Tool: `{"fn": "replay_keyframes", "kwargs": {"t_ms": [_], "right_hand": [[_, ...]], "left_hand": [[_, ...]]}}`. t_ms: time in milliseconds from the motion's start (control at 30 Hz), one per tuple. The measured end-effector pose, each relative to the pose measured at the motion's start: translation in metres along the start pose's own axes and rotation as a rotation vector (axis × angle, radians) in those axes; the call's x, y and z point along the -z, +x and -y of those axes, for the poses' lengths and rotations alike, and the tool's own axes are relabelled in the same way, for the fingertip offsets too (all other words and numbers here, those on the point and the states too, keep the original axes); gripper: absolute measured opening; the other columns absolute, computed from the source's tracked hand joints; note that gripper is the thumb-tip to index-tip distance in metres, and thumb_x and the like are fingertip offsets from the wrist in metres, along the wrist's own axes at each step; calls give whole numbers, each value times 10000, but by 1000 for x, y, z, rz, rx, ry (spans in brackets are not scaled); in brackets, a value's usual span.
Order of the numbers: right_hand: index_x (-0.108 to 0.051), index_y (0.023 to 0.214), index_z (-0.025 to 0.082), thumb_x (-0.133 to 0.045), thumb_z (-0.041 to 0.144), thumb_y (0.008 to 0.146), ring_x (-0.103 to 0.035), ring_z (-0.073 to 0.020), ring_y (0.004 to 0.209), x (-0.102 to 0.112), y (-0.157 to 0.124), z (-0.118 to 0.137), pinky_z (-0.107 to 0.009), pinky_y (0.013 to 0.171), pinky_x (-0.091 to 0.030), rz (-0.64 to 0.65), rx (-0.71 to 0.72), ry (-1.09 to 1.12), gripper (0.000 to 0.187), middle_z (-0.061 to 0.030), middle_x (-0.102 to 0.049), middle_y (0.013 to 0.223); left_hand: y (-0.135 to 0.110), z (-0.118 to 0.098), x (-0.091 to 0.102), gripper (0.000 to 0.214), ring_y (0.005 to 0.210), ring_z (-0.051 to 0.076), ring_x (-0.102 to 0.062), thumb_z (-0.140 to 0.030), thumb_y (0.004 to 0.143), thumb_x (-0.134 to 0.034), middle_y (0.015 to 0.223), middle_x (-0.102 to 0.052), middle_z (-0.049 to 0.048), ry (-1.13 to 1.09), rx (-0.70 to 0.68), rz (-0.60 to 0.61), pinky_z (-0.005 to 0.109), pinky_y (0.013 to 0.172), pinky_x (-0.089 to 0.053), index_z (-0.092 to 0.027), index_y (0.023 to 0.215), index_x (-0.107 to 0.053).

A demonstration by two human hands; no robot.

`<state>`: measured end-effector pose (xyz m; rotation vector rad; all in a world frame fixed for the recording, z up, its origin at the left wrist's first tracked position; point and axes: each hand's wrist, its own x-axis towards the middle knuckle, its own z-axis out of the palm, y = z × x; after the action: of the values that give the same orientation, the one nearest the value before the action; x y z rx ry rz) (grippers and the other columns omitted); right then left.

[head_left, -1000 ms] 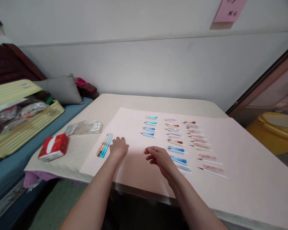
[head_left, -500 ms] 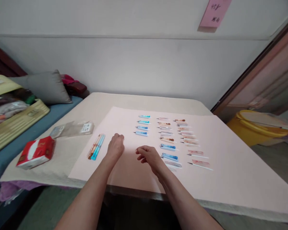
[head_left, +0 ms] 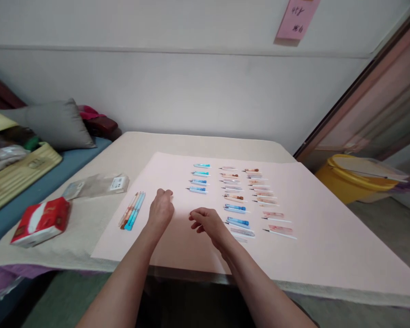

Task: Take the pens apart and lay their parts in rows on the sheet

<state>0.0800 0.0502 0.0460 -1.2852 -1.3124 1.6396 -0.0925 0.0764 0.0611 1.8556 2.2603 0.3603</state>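
My left hand (head_left: 161,208) hovers over the pink sheet with its fingers curled in. Whatever it may hold is hidden from me. Facing it, my right hand (head_left: 207,221) has thumb and forefinger pinched together, its other fingers loosely bent; anything in the pinch is too small to make out. Left of my left hand lies a bundle of pens (head_left: 133,211), brown and light blue. Beyond my hands is a column of blue pens (head_left: 198,181). On the right, more columns hold blue pens (head_left: 237,222), brown ones (head_left: 233,197) and pinkish ones (head_left: 280,229), with thin white dark-tipped sticks beside them.
The pink sheet (head_left: 314,255) covers much of the cloth-topped table (head_left: 136,148). A clear plastic wrapper (head_left: 99,186) and a red tissue pack (head_left: 43,221) lie at the left. Past the table stand a yellow bucket (head_left: 355,184) at the right and a grey pillow (head_left: 54,123) at the left.
The whole view has shifted slightly, so things on the table appear a little further left. Both hands keep nearly the same pose, and the pens stay where they were.
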Motion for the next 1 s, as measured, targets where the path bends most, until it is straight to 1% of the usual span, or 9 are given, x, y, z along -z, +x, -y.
{"fn": "replay_keyframes", "kwargs": {"t_ms": [133, 267, 400, 600, 667, 733, 833, 867, 1000], "right_hand": [[-627, 743, 143, -547, 325, 737, -583, -108, 586, 0, 0, 1, -204, 476, -406, -7, 0, -11, 199, -55, -640, 799], [-624, 739, 145, -540, 306, 732, -586, -109, 580, 0, 4, -3, -196, 463, -404, -17, 10, -52, 182, -49, -638, 779], [-631, 758, 152, -538, 323, 735, -593, -120, 572, 0, 7, -5, -202, 455, -404, -46, 64, -143, 195, -28, -623, 713], [-631, 778, 167, -511, 343, 763, -602, -144, 608, 11, 19, 11, -226, 502, -422, -100, 146, -295, 213, -14, -607, 662], [-625, 763, 180, -490, 333, 783, -597, -146, 628, 19, 27, 17, -237, 553, -426, -135, 192, -407, 206, -12, -611, 670], [-632, 775, 192, -467, 313, 804, -592, -158, 690, 27, 36, 19, -258, 630, -424, -217, 255, -596, 208, -21, -632, 727], [-630, 957, 186, -416, 254, 842, -571, -199, 872, 33, 48, 12, -295, 754, -402, -405, 297, -886, 252, -71, -647, 952], [-607, 1033, 175, -404, 221, 846, -551, -211, 941, 33, 52, 8, -302, 791, -391, -437, 307, -970, 280, -91, -628, 1035], [-527, 1155, 175, -394, 121, 832, -450, -229, 1104, 24, 65, -12, -318, 878, -345, -385, 397, -1264, 354, -106, -541, 1212]], "left_hand": [[0, -1, 0, 413, 925, 211, -567, -62, 762, -375, 1123, -485, 90, -26, 2, -11, 305, 826, -419, -208, 1105, -554], [-2, -4, -2, 398, 916, 191, -561, -59, 773, -358, 1130, -489, 84, -86, -42, -36, 289, 822, -424, -199, 1085, -562], [-1, -6, -2, 392, 925, 179, -551, -50, 762, -357, 1113, -496, 81, -136, -74, -65, 273, 829, -420, -184, 1064, -567], [0, -12, 0, 348, 910, 181, -553, -82, 782, -362, 1084, -514, 85, -207, -78, -71, 277, 828, -415, -178, 1042, -573], [0, -14, -1, 327, 907, 179, -555, -97, 793, -370, 1084, -517, 83, -230, -78, -51, 275, 828, -414, -182, 1035, -573], [1, -15, -3, 309, 891, 169, -559, -112, 799, -378, 1080, -523, 75, -268, -85, -35, 270, 829, -416, -186, 1023, -577], [5, -16, -6, 288, 876, 161, -566, -126, 796, -386, 1048, -545, 66, -342, -86, -42, 267, 825, -424, -188, 981, -597], [7, -16, -7, 284, 876, 162, -568, -125, 791, -390, 1033, -555, 65, -362, -85, -52, 269, 823, -426, -187, 967, -604], [16, -12, -9, 260, 848, 161, -578, -137, 770, -427, 975, -595, 63, -427, -56, -71, 272, 808, -432, -179, 939, -620]]}}
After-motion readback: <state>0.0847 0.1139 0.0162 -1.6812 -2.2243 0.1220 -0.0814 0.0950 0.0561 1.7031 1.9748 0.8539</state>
